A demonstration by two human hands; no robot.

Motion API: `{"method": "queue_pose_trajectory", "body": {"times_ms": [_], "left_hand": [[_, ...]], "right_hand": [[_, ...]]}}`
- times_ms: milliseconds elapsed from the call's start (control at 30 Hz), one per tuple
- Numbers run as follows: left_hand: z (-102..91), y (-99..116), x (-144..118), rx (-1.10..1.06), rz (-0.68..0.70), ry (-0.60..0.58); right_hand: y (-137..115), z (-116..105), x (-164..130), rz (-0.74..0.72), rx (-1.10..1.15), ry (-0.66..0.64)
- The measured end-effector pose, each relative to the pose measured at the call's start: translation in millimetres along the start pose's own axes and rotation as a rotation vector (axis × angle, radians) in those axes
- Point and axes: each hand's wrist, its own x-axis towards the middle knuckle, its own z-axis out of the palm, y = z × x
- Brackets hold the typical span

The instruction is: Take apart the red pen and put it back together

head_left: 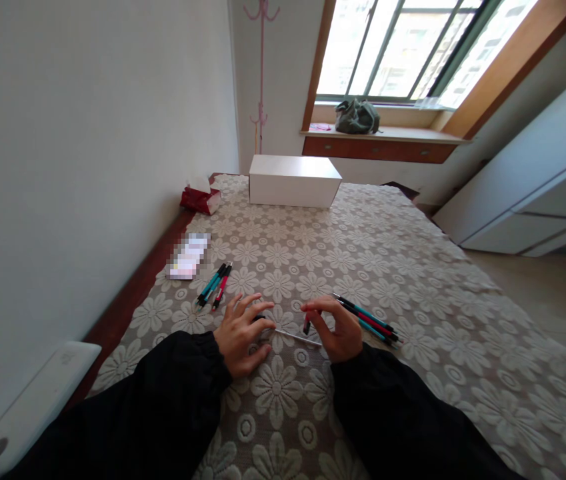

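The left hand (241, 333) rests on the lace-covered surface (413, 280), its fingers pinching the dark end of a thin pen refill (295, 335). The refill lies low over the cloth between both hands, long axis running left to right, its far end dipping slightly toward the right hand (335, 328). The right hand's fingers are closed on a small dark and red pen part (307, 325), held upright just above the refill. Three pens (369, 319) lie touching just beyond the right hand, slanting away to the right. A second group of pens (215, 285) lies near the left hand.
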Motion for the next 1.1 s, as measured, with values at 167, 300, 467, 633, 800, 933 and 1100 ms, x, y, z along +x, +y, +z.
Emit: {"method": "queue_pose_trajectory", "body": {"times_ms": [167, 300, 467, 633, 800, 933, 1100], "left_hand": [[0.1, -1, 0, 0.003, 0.0, 0.0], [0.2, -1, 0, -0.003, 0.002, 0.0], [1.2, -1, 0, -0.001, 0.007, 0.013], [1.8, -2, 0, 0.005, 0.006, 0.015], [1.9, -2, 0, 0.006, 0.002, 0.009], [1.3, -1, 0, 0.002, -0.005, 0.018], [-2.3, 2, 2, -0.003, -0.026, 0.05]], "right_hand": [[12, -4, 2, 0.198, 0.107, 0.045], [20, -4, 8, 0.385, 0.305, 0.142], [26, -3, 13, 0.534, 0.44, 0.247], [26, -2, 15, 0.56, 0.45, 0.261], [19, -2, 11, 0.411, 0.356, 0.208], [15, -2, 5, 0.278, 0.166, 0.096], [6, -3, 4, 0.046, 0.008, 0.0]]}}
